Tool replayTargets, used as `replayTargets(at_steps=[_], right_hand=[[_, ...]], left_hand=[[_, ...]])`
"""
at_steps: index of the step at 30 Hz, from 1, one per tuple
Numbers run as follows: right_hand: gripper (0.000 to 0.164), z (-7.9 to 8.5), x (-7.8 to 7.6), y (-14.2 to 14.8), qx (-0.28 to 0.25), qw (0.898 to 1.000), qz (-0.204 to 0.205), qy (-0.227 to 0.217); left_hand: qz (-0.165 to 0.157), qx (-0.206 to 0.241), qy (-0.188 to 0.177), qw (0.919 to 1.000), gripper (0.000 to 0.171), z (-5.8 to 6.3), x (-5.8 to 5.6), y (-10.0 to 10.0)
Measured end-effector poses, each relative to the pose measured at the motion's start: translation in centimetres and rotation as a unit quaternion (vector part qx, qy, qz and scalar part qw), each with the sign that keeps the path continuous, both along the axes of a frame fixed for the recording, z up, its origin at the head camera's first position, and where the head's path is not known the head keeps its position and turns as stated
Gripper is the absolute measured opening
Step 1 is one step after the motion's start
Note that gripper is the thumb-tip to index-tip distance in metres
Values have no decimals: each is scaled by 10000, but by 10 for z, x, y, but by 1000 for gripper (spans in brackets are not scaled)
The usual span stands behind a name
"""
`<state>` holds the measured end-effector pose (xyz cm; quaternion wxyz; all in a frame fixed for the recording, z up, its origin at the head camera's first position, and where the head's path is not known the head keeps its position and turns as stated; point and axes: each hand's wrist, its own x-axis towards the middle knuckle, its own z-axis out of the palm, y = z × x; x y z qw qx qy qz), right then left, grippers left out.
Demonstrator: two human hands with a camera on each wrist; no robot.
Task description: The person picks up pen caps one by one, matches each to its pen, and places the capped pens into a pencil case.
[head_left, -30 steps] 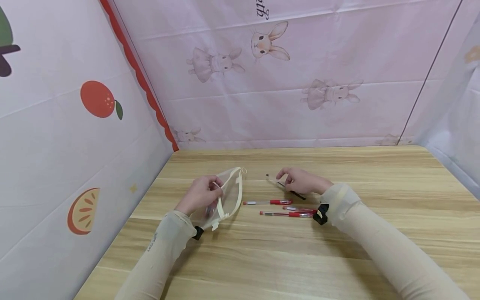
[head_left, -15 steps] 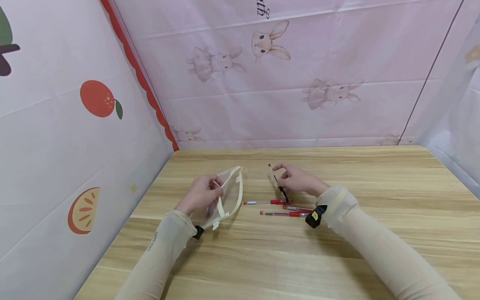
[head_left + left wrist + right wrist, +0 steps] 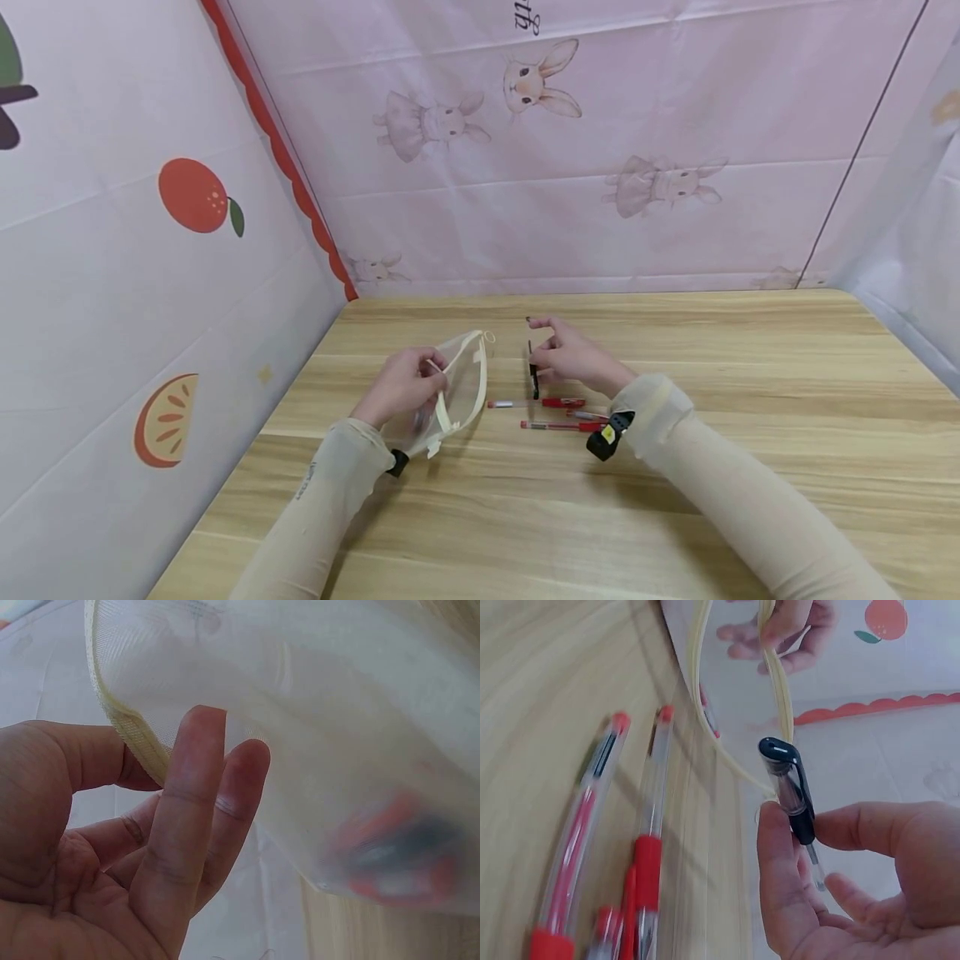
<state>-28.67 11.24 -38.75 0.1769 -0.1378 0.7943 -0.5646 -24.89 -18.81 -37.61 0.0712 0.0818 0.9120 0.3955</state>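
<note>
My left hand [image 3: 401,387] pinches one zipper edge of a sheer, cream-trimmed zip pouch [image 3: 467,385], whose mouth gapes toward the right. Through the mesh [image 3: 337,727], blurred red and dark pen-like things [image 3: 397,851] show inside in the left wrist view. Between thumb and fingers, my right hand [image 3: 577,358] holds a clear gel pen with a black cap [image 3: 791,787], raised over the table to the right of the pouch. In the right wrist view the capped end points toward the pouch mouth.
Several red gel pens lie on the wooden table [image 3: 525,517] below my right hand, among them one nearer pen [image 3: 562,426] and one farther pen [image 3: 562,403]. A printed cloth backdrop [image 3: 480,208] rises behind the table, and another cloth [image 3: 97,292] hangs on the left.
My right hand has lifted the black gel pen and moved left toward the pouch, turning the pen from slanted to nearly upright in the head view. My left hand stays at the pouch edge.
</note>
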Motion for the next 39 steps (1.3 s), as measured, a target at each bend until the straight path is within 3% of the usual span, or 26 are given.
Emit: replayTargets(at_steps=[23,39], right_hand=[[70,1,2,-48,-1098,9919,-459,-450],[69,-7,6,-73,-1316,9890,-579,-353]], left_hand=[[-19,109,-35,9999,23,1,-1,5],[8,133,-5,9999,20,3,-1,4]])
